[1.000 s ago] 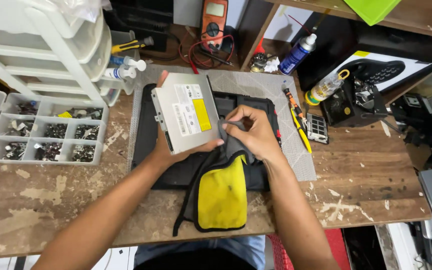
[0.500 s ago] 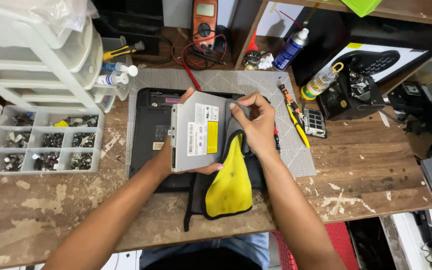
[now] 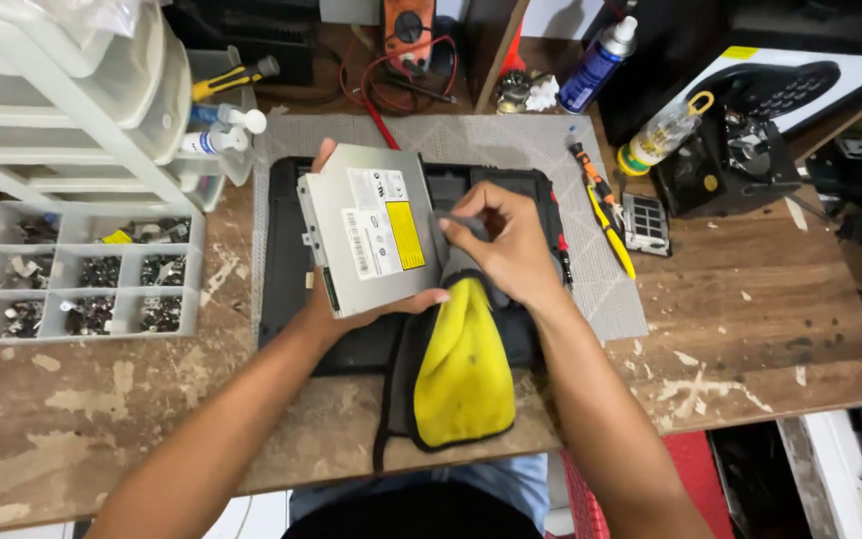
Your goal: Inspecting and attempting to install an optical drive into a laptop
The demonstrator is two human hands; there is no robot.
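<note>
Head camera, and I see the left hand clasped under a flat silver disc drive, holding it tilted above a black laptop base. The right hand pinches a yellow and grey cloth against the drive's right edge, the cloth hanging down below that grip. Left of the held drive sits a clear parts tray; right of it lie screwdrivers on a grey mat.

Both forearms reach forward, converging. The left hand is cupped palm-up, thumb extended right and fingertips showing above. The right hand curls, fingers pinched leftward.
</note>
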